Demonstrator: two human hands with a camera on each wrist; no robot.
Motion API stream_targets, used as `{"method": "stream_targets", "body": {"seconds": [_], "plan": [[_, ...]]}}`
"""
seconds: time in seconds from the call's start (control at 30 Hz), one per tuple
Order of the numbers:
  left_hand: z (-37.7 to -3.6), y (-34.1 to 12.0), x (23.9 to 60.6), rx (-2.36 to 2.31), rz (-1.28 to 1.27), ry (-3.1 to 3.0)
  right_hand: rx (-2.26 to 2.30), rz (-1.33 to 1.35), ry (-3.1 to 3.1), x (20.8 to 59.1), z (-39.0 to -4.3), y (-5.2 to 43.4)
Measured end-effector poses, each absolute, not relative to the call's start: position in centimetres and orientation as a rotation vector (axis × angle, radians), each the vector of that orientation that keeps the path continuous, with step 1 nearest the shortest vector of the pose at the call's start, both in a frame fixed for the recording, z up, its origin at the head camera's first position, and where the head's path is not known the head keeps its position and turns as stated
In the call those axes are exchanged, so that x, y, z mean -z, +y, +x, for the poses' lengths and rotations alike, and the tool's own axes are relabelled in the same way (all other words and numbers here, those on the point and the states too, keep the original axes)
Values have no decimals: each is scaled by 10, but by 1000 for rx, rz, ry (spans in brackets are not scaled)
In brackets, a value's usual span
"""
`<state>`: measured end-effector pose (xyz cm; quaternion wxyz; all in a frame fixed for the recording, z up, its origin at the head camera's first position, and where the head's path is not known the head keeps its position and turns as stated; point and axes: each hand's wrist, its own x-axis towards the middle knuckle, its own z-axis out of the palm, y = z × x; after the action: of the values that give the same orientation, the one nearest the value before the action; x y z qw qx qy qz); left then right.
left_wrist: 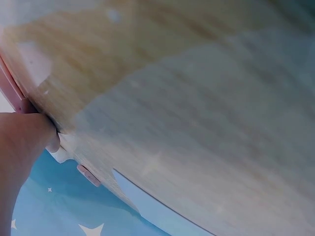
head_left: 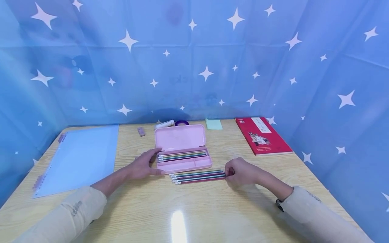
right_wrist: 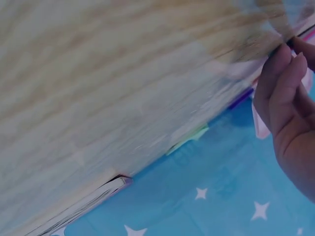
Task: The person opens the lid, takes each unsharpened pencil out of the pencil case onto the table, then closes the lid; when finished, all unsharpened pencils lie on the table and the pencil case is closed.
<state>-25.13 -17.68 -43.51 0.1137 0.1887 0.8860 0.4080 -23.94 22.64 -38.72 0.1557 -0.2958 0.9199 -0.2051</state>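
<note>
The head view looks forward and down across the pale wood-grained surface (head_left: 136, 209); both wrist views skim it closely, tipped upside down, sharing the blue star-printed cloth backdrop (head_left: 182, 67).

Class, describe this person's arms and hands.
The left hand and right hand wear no gloves. The left sleeve and right sleeve are pale beige, each with a small grey marking near its end; a dark item, unclear what, shows beneath the right one.
</note>
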Motion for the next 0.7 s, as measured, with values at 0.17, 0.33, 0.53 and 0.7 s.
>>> {"method": "stream_targets", "body": {"seconds": [0.17, 0.33, 0.53, 0.7], "plan": [[-252, -177, 435, -1192, 546, 2595, 609, -837, 2656, 388, -241, 223], [-252, -179, 437, -1191, 548, 2596, 623, -822, 2644, 387, -246, 220], [-253, -179, 439, -1221, 578, 2578, 640, -855, 2618, 375, -256, 215], [-255, -178, 438, -1258, 593, 2557, 650, -954, 2581, 367, -268, 198]]}}
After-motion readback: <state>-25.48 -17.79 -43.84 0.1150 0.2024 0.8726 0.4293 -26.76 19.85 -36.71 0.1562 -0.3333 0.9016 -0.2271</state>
